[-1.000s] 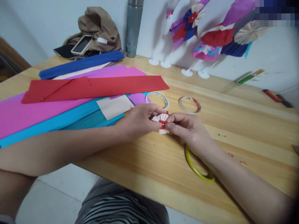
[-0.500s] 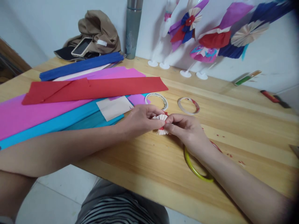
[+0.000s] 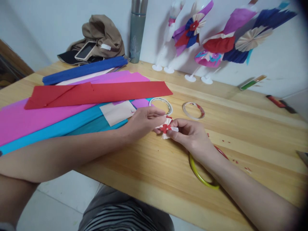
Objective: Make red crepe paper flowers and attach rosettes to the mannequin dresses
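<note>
Between my hands is a small pleated paper rosette point(image 3: 164, 135), cream-coloured, with a red paper flower point(image 3: 166, 128) at its centre. My left hand point(image 3: 147, 122) grips the rosette's left side, thumb on top and fingers behind. On the other side, my right hand point(image 3: 188, 132) pinches it near the red flower with thumb and forefinger. A narrow white piece point(image 3: 175, 129) shows beside the right fingertips; what it is I cannot tell. Another bit of red paper point(image 3: 168, 117) peeks out just behind the rosette. The rosette's underside is hidden by my fingers.
Two tape rolls point(image 3: 193, 110) lie beyond my hands. A yellow ring-shaped handle point(image 3: 201, 175) sits under my right wrist. Red crepe paper point(image 3: 103, 93) and blue sheets point(image 3: 79, 123) lie left. Dressed doll-like figures on stands point(image 3: 190, 78), a bottle point(image 3: 138, 37) and a cap point(image 3: 103, 35) line the wall.
My left thumb has drawn back from the centre, so more of the red flower shows. The white piece by my right fingertips has come into sight.
</note>
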`<action>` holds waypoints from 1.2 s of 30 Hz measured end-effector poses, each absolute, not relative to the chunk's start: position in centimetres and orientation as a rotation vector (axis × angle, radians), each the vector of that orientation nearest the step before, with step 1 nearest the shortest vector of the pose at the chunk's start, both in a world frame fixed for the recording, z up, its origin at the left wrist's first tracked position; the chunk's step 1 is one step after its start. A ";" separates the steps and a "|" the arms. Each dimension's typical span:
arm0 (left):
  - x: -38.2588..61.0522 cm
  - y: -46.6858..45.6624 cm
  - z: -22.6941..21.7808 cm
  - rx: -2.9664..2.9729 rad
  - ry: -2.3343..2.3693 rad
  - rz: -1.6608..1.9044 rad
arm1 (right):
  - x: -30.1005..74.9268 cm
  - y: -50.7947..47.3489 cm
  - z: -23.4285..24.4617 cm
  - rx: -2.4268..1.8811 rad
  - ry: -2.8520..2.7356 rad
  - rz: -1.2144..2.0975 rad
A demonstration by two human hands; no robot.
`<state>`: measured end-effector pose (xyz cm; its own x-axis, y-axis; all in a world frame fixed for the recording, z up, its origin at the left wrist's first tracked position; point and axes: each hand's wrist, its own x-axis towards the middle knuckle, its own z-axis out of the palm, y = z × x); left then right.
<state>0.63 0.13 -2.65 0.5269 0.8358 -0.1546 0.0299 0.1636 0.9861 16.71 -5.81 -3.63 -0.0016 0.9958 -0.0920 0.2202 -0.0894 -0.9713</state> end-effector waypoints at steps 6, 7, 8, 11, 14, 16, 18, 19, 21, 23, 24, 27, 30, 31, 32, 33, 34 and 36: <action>0.5 0.3 -2.7 1.366 0.802 0.601 | 17.0 -5.8 -4.0 -1.416 -1.297 1.107; 0.6 0.3 -2.8 1.355 0.756 0.574 | 17.0 -5.8 -3.9 -1.413 -1.278 1.108; 0.6 0.2 -2.9 1.340 0.714 0.556 | 16.9 -5.8 -3.7 -1.410 -1.256 1.114; 0.7 0.2 -3.1 1.316 0.692 0.539 | 16.7 -5.9 -3.3 -1.399 -1.206 1.145; 0.6 0.4 -2.9 1.348 0.750 0.523 | 16.7 -5.9 -3.1 -1.395 -1.196 1.179; 0.5 0.8 -2.8 1.400 0.774 0.509 | 16.8 -5.9 -3.0 -1.403 -1.193 1.190; 0.3 1.2 -2.7 1.456 0.777 0.496 | 16.9 -5.8 -2.9 -1.419 -1.198 1.190; 0.3 1.5 -2.6 1.480 0.767 0.491 | 17.0 -5.8 -2.8 -1.429 -1.209 1.186; 0.2 1.8 -2.4 1.506 0.739 0.482 | 17.0 -5.8 -2.8 -1.429 -1.238 1.175; 0.3 2.0 -2.1 1.494 0.719 0.455 | 17.1 -5.7 -2.9 -1.419 -1.260 1.169; 0.3 2.0 -2.0 1.475 0.717 0.440 | 17.1 -5.7 -2.9 -1.413 -1.269 1.166; 0.4 1.8 -1.8 1.410 0.720 0.414 | 17.2 -5.7 -3.0 -1.395 -1.292 1.169; 0.5 1.7 -1.9 1.386 0.714 0.455 | 17.4 -5.9 -3.0 -1.354 -1.304 1.178; 0.5 1.7 -2.0 1.382 0.710 0.469 | 17.5 -5.9 -2.9 -1.346 -1.302 1.169; 0.5 1.7 -2.1 1.381 0.706 0.475 | 17.6 -6.0 -2.9 -1.339 -1.295 1.156; 0.4 1.7 -2.1 1.382 0.703 0.472 | 17.7 -6.0 -2.9 -1.336 -1.280 1.141; 0.4 1.7 -2.2 1.385 0.700 0.464 | 17.7 -6.0 -2.9 -1.334 -1.257 1.128; 0.3 1.8 -2.4 1.391 0.682 0.439 | 17.6 -6.0 -2.9 -1.337 -1.194 1.106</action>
<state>0.32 1.77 -2.36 0.7363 0.6527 -0.1783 0.1076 0.1472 0.9832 17.62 -5.97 -2.92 0.0984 0.9950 -0.0159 0.0915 -0.0249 -0.9955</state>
